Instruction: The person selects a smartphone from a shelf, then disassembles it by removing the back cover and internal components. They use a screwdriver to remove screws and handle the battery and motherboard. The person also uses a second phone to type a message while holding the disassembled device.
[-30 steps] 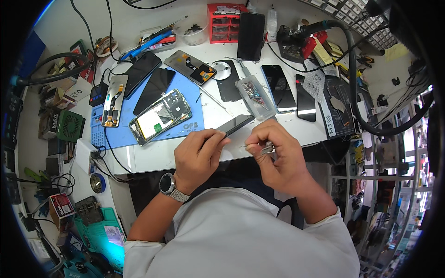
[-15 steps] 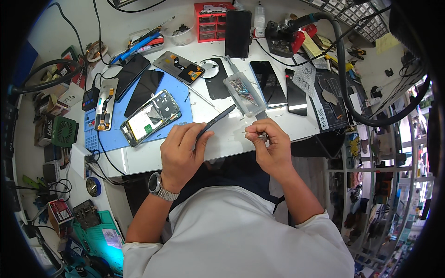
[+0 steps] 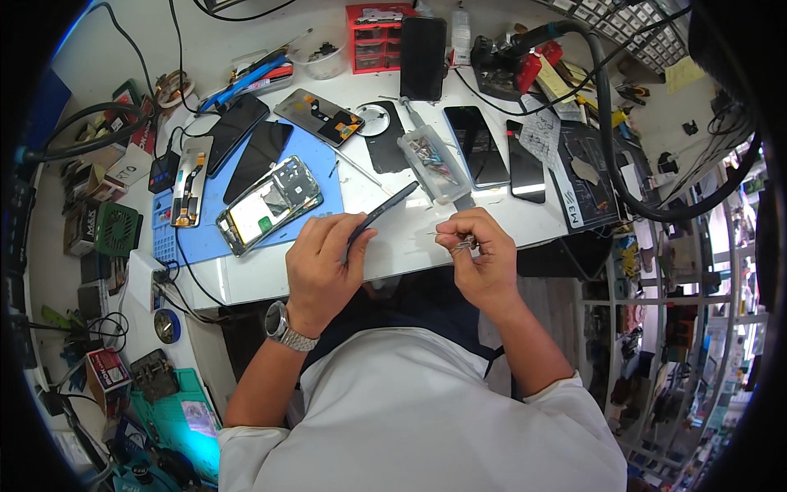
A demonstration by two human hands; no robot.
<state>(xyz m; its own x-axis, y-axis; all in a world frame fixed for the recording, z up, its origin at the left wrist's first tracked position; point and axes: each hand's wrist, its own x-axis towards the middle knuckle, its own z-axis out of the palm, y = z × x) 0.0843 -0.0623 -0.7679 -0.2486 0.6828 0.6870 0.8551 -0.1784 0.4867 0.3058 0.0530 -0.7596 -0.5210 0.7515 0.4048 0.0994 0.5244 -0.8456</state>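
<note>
My left hand grips a dark smartphone, tilted so that mostly its thin edge shows. To the right, apart from the phone, my right hand is closed in a pinch on small silvery metal pieces. One thin pin-like tip points left from the fingertips; their exact kind is too small to tell. Just beyond both hands sits a clear plastic box holding several small slender bits. An opened phone with its inner frame exposed rests on the blue mat at the left.
Several phones and screens lie about the white table, including a black phone right of the box. A thin metal tool lies left of the box. Behind stands a red drawer unit. A thick black cable arcs at the right.
Both hands keep their grips and have barely moved. The whole view has shifted slightly, and the small metal pieces in my right hand look a little turned.
</note>
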